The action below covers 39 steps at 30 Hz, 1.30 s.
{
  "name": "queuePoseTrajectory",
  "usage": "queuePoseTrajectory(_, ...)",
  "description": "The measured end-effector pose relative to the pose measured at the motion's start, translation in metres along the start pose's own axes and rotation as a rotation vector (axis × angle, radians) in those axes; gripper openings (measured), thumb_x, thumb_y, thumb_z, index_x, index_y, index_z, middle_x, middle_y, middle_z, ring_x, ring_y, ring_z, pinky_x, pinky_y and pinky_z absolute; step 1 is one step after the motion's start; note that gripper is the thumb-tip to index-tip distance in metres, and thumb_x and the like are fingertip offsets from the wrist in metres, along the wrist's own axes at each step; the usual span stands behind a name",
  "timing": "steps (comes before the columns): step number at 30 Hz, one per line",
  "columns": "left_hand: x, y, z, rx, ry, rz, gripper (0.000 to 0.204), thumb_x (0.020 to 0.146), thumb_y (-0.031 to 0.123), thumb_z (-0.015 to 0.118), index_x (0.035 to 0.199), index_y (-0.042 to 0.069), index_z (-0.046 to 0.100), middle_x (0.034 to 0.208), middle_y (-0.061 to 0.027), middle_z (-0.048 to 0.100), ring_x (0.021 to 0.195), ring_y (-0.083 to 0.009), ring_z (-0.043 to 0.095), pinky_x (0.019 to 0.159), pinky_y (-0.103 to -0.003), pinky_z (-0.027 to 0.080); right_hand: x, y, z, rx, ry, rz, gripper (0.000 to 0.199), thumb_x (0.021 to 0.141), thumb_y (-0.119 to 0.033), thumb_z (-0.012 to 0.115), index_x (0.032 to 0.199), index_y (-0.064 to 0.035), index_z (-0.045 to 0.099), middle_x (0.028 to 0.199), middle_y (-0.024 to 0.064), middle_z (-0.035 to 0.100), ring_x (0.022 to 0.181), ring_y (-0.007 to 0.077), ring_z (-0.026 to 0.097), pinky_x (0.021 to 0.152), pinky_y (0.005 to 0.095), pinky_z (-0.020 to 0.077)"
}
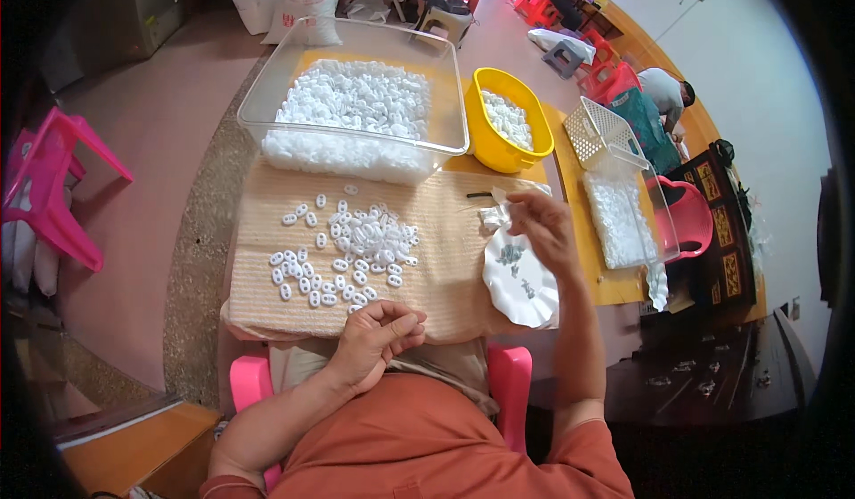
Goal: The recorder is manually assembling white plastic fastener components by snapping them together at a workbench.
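Head view, the only one. My left hand (378,337) rests at the near edge of the beige mat (445,232), fingers curled in tight; whether they pinch one of the small white pieces I cannot tell, the fingertips hide it. The scatter of white plastic links (352,254) lies just beyond those fingertips, spread loose on the mat.

My right hand (543,227) hangs over the far rim of the white scalloped plate (521,281), fingers pinched on thin tweezers (485,196) whose tip points away to the left. Something small and white sits under the fingers, too blurred to name.

Beyond the links: a clear plastic tub (356,98) heaped with the same white pieces, and a yellow bowl (508,125) with more, past the right fingertips. A white mesh basket (601,129) and a second clear tray (623,218) stand well to the right.

Risk, as I judge it: the plate overhangs the mat edge near my right wrist, so a nudge could tip it. Loose links near the left fingers could be swept off the near edge by the curled hand.
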<state>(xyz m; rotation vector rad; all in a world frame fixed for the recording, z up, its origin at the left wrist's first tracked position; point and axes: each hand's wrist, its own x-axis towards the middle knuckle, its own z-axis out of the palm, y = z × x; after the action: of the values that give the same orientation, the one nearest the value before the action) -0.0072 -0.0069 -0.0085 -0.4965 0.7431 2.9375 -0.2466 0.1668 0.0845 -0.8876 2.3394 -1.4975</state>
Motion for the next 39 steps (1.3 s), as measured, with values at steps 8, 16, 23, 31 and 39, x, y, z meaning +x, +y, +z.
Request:
queuePoseTrajectory(8, -0.002, -0.001, 0.002, 0.011, 0.008, 0.003, 0.007, 0.088, 0.003, 0.061, 0.095, 0.000, 0.061, 0.095, -0.0098, 0.065, 0.082, -0.0148, 0.065, 0.077, -0.029, 0.058, 0.077, 0.011, -0.038, -0.189, 0.319, -0.159, 0.032, 0.090, -0.018, 0.063, 0.111, 0.0061, 0.061, 0.083, 0.0047, 0.061, 0.063, 0.0087, 0.057, 0.058, 0.0232, 0.0524)
queuePoseTrajectory(16, -0.001, 0.001, 0.001, 0.086, 0.054, 0.009, 0.009, 0.089, 0.004, 0.061, 0.097, 0.000, 0.060, 0.095, -0.0080, 0.064, 0.082, -0.0127, 0.064, 0.076, -0.025, 0.057, 0.000, -0.016, 0.052, -0.243, -0.261, 0.018, 0.017, 0.083, -0.004, 0.067, 0.100, 0.0004, 0.066, 0.084, 0.0047, 0.065, 0.069, 0.0085, 0.059, 0.060, 0.0235, 0.0478)
queuePoseTrajectory(23, -0.001, -0.003, 0.000, 0.085, 0.062, 0.029, 0.008, 0.089, 0.004, 0.060, 0.097, 0.001, 0.059, 0.097, -0.0084, 0.064, 0.083, -0.0122, 0.064, 0.076, -0.025, 0.057, -0.029, -0.002, 0.110, -0.471, -0.405, -0.244, 0.021, 0.076, -0.008, 0.068, 0.097, -0.0031, 0.067, 0.090, 0.0131, 0.065, 0.075, 0.0274, 0.064, 0.067, 0.0348, 0.0509)
queuePoseTrajectory(31, -0.002, -0.004, -0.001, 0.087, 0.060, 0.028, 0.008, 0.089, 0.005, 0.060, 0.097, 0.001, 0.059, 0.098, -0.0090, 0.064, 0.083, -0.0119, 0.064, 0.076, -0.025, 0.057, -0.026, 0.004, 0.124, -0.637, -0.239, -0.180, 0.016, 0.080, -0.014, 0.064, 0.092, -0.0044, 0.068, 0.089, 0.0129, 0.065, 0.080, 0.0332, 0.063, 0.072, 0.0393, 0.0496)
queuePoseTrajectory(39, 0.000, -0.004, 0.003, 0.103, 0.070, 0.005, 0.009, 0.089, 0.006, 0.060, 0.097, 0.001, 0.059, 0.098, -0.0086, 0.064, 0.082, -0.0122, 0.063, 0.075, -0.026, 0.057, -0.028, 0.015, 0.119, -0.637, -0.217, -0.232, 0.012, 0.082, -0.010, 0.061, 0.091, -0.0032, 0.067, 0.086, 0.0138, 0.064, 0.080, 0.0345, 0.062, 0.069, 0.0398, 0.0491)
